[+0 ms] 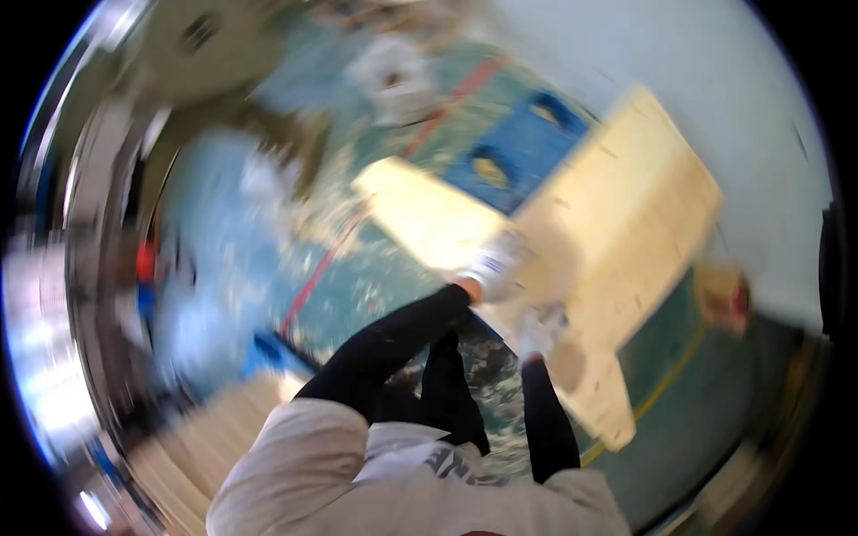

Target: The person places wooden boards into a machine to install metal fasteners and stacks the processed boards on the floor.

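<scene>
A long pale wooden board (424, 207) lies crosswise in front of me, with rounded ends. My left hand (494, 262), in a white glove, is closed on the middle of this board, though blur softens its fingers. Closer to me, my right hand (541, 330), also gloved in white, grips the board near its near edge. Beyond it extends a wide pale wooden panel (643, 205), whose overlap with the long board is partly hidden by my hands. The undersides of both wooden pieces are out of sight.
A blue plastic pallet-like piece (517, 152) with oval openings lies beyond the boards. White bags (393, 79) stand on the dusty green floor (349, 299). A pale wall (715, 62) rises at right, near a small box (722, 299). Stacked wood (201, 442) is at lower left.
</scene>
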A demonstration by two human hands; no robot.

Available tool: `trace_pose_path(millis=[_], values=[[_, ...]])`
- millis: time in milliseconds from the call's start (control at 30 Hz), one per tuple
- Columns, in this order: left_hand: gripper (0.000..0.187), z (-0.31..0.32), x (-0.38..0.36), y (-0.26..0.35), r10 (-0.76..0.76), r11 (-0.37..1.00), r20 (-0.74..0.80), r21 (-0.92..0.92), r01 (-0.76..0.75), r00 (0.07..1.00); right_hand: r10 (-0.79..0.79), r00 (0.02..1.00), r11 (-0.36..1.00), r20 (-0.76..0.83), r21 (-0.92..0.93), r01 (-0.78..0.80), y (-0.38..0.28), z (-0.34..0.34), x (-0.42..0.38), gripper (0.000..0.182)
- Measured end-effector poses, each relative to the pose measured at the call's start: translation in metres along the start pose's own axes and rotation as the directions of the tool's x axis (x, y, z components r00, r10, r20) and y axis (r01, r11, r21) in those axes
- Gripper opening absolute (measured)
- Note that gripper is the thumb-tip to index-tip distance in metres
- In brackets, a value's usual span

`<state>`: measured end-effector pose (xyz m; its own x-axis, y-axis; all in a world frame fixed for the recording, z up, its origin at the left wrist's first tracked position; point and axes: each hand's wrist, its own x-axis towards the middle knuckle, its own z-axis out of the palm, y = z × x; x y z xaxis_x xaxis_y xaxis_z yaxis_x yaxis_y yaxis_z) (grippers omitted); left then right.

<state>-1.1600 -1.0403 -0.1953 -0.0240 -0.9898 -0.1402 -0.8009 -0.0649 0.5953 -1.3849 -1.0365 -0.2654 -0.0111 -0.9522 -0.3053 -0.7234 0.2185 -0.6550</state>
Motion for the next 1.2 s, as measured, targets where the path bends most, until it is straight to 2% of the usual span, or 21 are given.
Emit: trace_pose_path(millis=[67, 100, 133, 200, 300, 400, 467, 533, 567, 600, 667, 733, 767, 867, 933, 1000, 1033, 1067, 1133, 1167, 1200], values=[[0.059, 0.010, -0.060, 0.010, -0.142, 0.980, -0.088, -0.149, 0.128, 0.986, -0.254, 0.965, 0.931, -0.063, -0.286, 0.226, -0.011, -0.014, -0.009, 0.060], [0.053, 0.024, -0.089, 0.011, -0.236, 0.952, -0.131, -0.230, 0.202, 0.963, -0.169, 0.986, 0.984, -0.004, -0.050, 0.169, -0.052, -0.025, -0.034, 0.056], [0.051, 0.024, -0.129, 0.001, -0.357, 0.908, -0.130, -0.280, 0.312, 0.925, -0.314, 0.947, 0.945, 0.068, -0.069, 0.319, -0.036, -0.019, -0.034, 0.052], [0.047, 0.040, -0.209, 0.003, -0.532, 0.792, -0.078, -0.398, 0.463, 0.843, -0.347, 0.905, 0.923, 0.246, -0.083, 0.376, -0.069, -0.017, -0.081, 0.047], [0.043, 0.068, -0.330, -0.009, -0.787, 0.481, 0.057, -0.568, 0.668, 0.614, -0.375, 0.747, 0.910, 0.549, 0.067, 0.408, -0.063, 0.019, -0.119, 0.040], [0.045, 0.125, -0.452, -0.003, -0.895, 0.172, 0.221, -0.631, 0.757, 0.387, -0.328, 0.476, 0.915, 0.816, 0.148, 0.376, -0.014, 0.067, -0.145, 0.034], [0.047, 0.179, -0.523, 0.003, -0.940, 0.018, 0.235, -0.692, 0.722, 0.249, -0.236, 0.361, 0.921, 0.902, 0.089, 0.379, -0.024, 0.089, -0.210, 0.028], [0.048, 0.231, -0.589, 0.009, -0.957, -0.084, 0.246, -0.740, 0.668, 0.152, -0.185, 0.228, 0.899, 0.956, 0.071, 0.432, -0.005, 0.123, -0.264, 0.027], [0.049, 0.259, -0.623, 0.014, -0.965, -0.140, 0.247, -0.778, 0.612, 0.093, -0.208, 0.174, 0.848, 0.963, 0.089, 0.522, 0.008, 0.139, -0.295, 0.025], [0.050, 0.290, -0.654, 0.020, -0.968, -0.190, 0.249, -0.811, 0.554, 0.033, -0.131, 0.113, 0.855, 0.985, 0.054, 0.516, 0.020, 0.154, -0.325, 0.024], [0.052, 0.330, -0.717, 0.036, -0.953, -0.301, 0.278, -0.840, 0.450, -0.119, -0.010, -0.009, 0.822, 1.000, 0.013, 0.570, 0.065, 0.188, -0.373, 0.025], [0.058, 0.419, -0.758, 0.032, -0.885, -0.465, 0.401, -0.796, 0.388, -0.238, 0.115, -0.099, 0.806, 0.988, -0.034, 0.591, 0.119, 0.225, -0.410, 0.024], [0.060, 0.444, -0.783, 0.039, -0.853, -0.520, 0.444, -0.764, 0.382, -0.273, 0.084, -0.195, 0.710, 0.977, 0.079, 0.700, 0.139, 0.237, -0.438, 0.024], [0.070, 0.553, -0.841, 0.041, -0.801, -0.598, 0.486, -0.689, 0.410, -0.350, 0.232, -0.259, 0.682, 0.937, 0.033, 0.730, 0.206, 0.279, -0.492, 0.030], [0.076, 0.603, -0.871, 0.035, -0.822, -0.552, 0.343, -0.674, 0.491, -0.454, 0.355, -0.249, 0.702, 0.901, -0.080, 0.708, 0.259, 0.314, -0.510, 0.031], [0.078, 0.619, -0.898, 0.024, -0.745, -0.621, 0.247, -0.595, 0.510, -0.619, 0.390, -0.301, 0.688, 0.871, -0.058, 0.724, 0.307, 0.348, -0.525, 0.036], [0.082, 0.637, -0.905, 0.014, -0.672, -0.655, 0.235, -0.632, 0.415, -0.703, 0.433, -0.269, 0.712, 0.860, -0.143, 0.687, 0.329, 0.367, -0.531, 0.042], [0.086, 0.652, -0.907, 0.004, -0.569, -0.700, 0.324, -0.673, 0.238, -0.756, 0.476, -0.244, 0.734, 0.845, -0.228, 0.640, 0.350, 0.383, -0.539, 0.048], [0.086, 0.664, -0.873, -0.009, -0.496, -0.731, 0.337, -0.659, 0.175, -0.800, 0.537, -0.154, 0.763, 0.830, -0.400, 0.508, 0.366, 0.398, -0.572, 0.062], [0.079, 0.670, -0.863, -0.011, -0.467, -0.663, 0.268, -0.737, 0.133, -0.843, 0.582, -0.148, 0.743, 0.800, -0.449, 0.495, 0.373, 0.403, -0.582, 0.070], [0.078, 0.667, -0.858, -0.008, -0.514, -0.615, 0.292, -0.781, 0.110, -0.807, 0.577, -0.055, 0.733, 0.815, -0.487, 0.475, 0.383, 0.401, -0.595, 0.063]])
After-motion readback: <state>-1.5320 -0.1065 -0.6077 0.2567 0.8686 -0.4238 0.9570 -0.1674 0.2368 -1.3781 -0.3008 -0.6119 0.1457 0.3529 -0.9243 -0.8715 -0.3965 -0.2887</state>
